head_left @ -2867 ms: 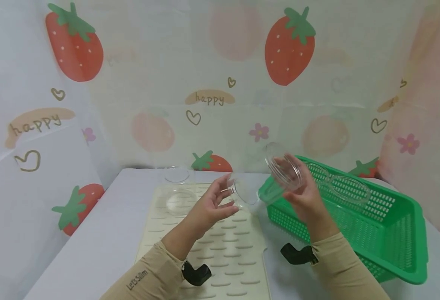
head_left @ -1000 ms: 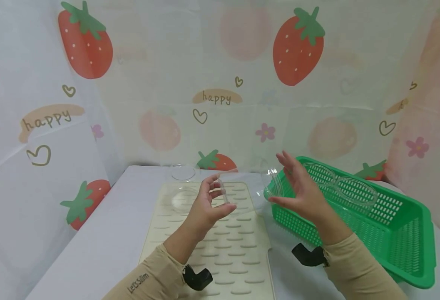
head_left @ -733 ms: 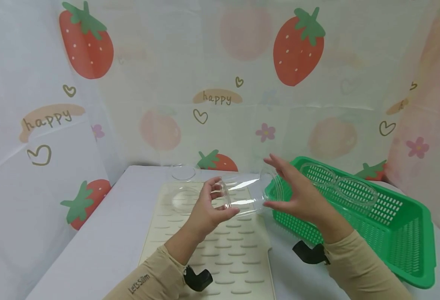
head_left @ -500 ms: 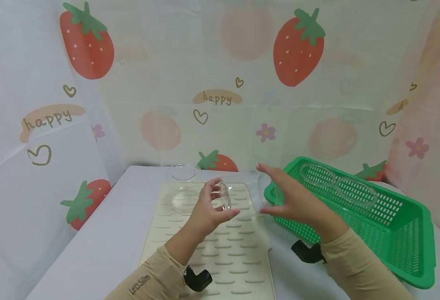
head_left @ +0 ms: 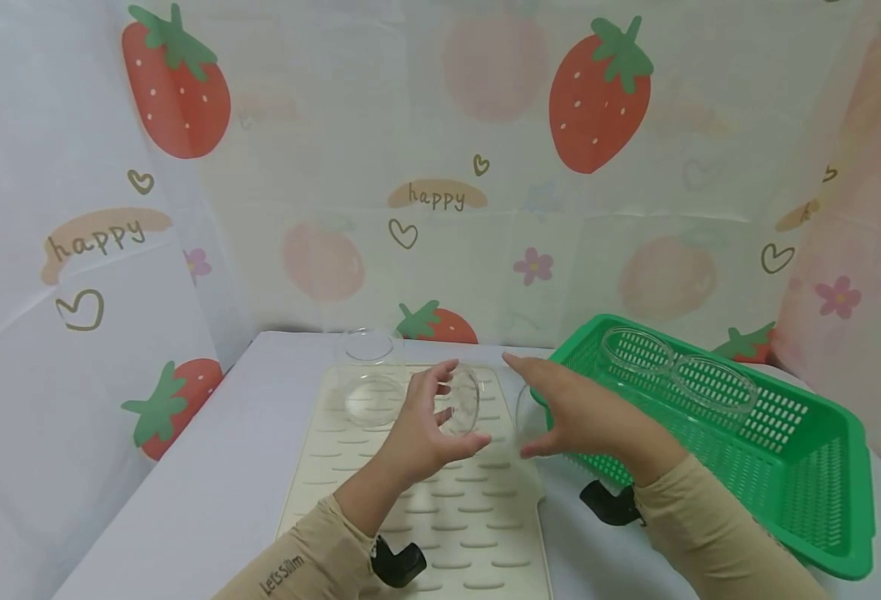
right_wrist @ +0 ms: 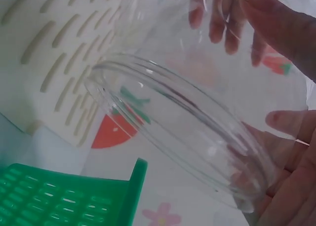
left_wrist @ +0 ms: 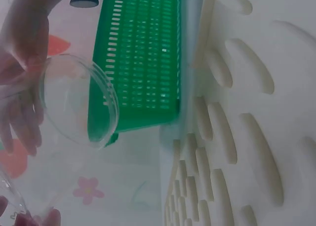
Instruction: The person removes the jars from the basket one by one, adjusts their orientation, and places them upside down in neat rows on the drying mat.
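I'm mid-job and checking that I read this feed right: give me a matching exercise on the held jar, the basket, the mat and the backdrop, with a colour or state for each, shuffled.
Column one
1. held jar
2. basket
3. mat
4. backdrop

Column two
A. cream, with rows of raised ridges
B. pale, printed with strawberries and the word "happy"
C. see-through, tilted off upright
D. green, with perforated walls

Right pairs: 1-C; 2-D; 3-A; 4-B
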### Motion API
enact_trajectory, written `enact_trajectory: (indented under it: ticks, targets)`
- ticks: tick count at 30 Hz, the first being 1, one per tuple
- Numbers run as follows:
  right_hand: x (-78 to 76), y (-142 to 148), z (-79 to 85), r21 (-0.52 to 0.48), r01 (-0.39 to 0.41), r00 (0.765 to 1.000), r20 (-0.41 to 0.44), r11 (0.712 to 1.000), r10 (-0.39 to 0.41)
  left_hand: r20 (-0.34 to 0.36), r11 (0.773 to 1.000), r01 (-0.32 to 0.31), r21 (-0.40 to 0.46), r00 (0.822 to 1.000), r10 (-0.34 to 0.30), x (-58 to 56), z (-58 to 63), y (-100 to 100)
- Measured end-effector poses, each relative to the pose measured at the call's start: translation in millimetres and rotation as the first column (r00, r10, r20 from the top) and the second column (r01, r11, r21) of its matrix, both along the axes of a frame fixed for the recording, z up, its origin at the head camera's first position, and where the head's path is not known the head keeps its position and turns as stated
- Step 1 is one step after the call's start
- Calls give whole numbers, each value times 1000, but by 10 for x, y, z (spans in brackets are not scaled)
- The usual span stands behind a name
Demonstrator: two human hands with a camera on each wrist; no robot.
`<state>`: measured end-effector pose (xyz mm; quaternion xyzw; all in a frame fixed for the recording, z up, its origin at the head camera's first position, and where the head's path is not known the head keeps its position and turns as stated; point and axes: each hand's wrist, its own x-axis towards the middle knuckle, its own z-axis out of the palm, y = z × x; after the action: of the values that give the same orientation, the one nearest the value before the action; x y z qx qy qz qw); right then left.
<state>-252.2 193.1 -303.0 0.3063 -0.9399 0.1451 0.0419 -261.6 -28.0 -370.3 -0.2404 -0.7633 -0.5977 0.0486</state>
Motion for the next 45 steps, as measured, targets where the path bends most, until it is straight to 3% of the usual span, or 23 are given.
enact_trajectory:
  ticks: [10, 18, 27, 39, 42, 45]
  targets:
    - [-4, -54, -59, 84, 60, 998, -36, 995, -57, -57, 999, 24, -39, 998, -26, 16, 20, -31]
    - [-2, -48, -126, -19, 44, 996, -81, 999, -45, -79, 997, 72, 2, 994, -72, -33, 55, -110]
    - [-51, -37, -226, -136, 21, 991, -129, 990, -39, -28, 991, 117, 60, 993, -115, -11, 102, -171]
    - [-61, -113, -376, -319, 77, 992, -73, 945, -105, 7, 983, 117, 145, 993, -119, -6, 178, -273]
    - [-94, -141, -420, -379, 103, 988, -64, 920, -137, 16, 981, 112, 157, 993, -116, -13, 208, -317]
    - [-125, -189, -467, -467, 146, 984, -25, 872, -178, 27, 979, 111, 173, 993, -117, -21, 234, -374]
